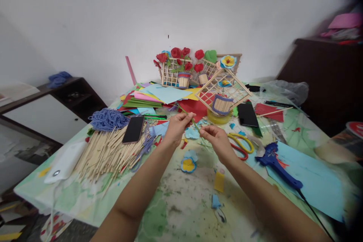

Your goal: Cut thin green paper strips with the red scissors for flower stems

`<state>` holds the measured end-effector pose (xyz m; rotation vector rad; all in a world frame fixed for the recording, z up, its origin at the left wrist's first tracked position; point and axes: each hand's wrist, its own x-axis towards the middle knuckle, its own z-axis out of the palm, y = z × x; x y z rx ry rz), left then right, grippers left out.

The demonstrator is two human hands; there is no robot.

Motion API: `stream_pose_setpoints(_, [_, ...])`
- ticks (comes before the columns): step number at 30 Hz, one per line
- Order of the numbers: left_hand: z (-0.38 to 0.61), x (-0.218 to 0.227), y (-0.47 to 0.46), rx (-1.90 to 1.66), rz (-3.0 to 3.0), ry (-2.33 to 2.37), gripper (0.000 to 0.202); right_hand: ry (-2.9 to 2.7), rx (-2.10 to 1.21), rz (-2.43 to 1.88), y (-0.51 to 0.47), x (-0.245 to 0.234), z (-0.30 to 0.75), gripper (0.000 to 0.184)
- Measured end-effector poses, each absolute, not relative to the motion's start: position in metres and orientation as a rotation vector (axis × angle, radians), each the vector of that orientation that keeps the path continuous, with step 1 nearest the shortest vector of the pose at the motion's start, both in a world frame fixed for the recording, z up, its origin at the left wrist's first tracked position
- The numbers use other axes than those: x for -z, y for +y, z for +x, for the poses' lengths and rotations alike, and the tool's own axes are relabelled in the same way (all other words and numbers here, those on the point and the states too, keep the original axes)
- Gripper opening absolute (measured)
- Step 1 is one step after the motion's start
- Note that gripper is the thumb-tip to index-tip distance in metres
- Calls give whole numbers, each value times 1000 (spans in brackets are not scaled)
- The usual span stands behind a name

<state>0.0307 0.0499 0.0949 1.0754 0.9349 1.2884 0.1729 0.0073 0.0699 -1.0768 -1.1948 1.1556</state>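
Note:
Between my two hands runs a thin green stem (195, 124), held above the middle of the table. My left hand (181, 124) pinches its upper part between thumb and fingers. Lower down, the fingertips of my right hand (216, 140) close on the other end. Just below the hands lies a blue and yellow paper flower (188, 165). Light blue paper petals (192, 133) rest behind the stem. Scissors with yellow and red handles (241, 143) lie right beside my right hand.
A blue glue gun (279, 164) lies on light blue paper (314, 181) at the right, its cord trailing forward. Sticks (99, 155), purple yarn (109, 120) and a phone (133, 130) fill the left. Lattice stick frames with paper flowers (224, 94) stand at the back near coloured paper sheets (167, 92).

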Motion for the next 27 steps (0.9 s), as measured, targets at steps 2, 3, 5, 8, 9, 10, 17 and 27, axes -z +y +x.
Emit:
stream_pose_setpoints(2, [34,-94,46,-1211,1210,980,35,-1214,-1062,-1076,11,-72,180,23])
stream_pose_setpoints(3, [36,-94,43,-1159,1281,1001,36,-1217,-1006,-1076,13,-74,184,23])
stream_pose_setpoints(5, [41,-93,37,-1048,1400,1022,37,-1229,-922,-1079,14,-79,191,23])
stream_pose_setpoints(8, [48,-89,30,-929,1484,997,36,-1301,-859,-1100,13,-88,197,19])
stream_pose_setpoints(9, [50,-88,29,-899,1493,983,35,-1338,-844,-1117,12,-90,198,16])
stream_pose_setpoints(10, [51,-86,28,-876,1499,970,33,-1375,-829,-1141,11,-92,197,13])
stream_pose_setpoints(17, [54,-81,27,-821,1467,929,22,-1434,-787,-1226,10,-95,193,5])
stream_pose_setpoints(27, [54,-83,27,-832,1445,915,25,-1200,-895,-1089,19,-84,203,18])
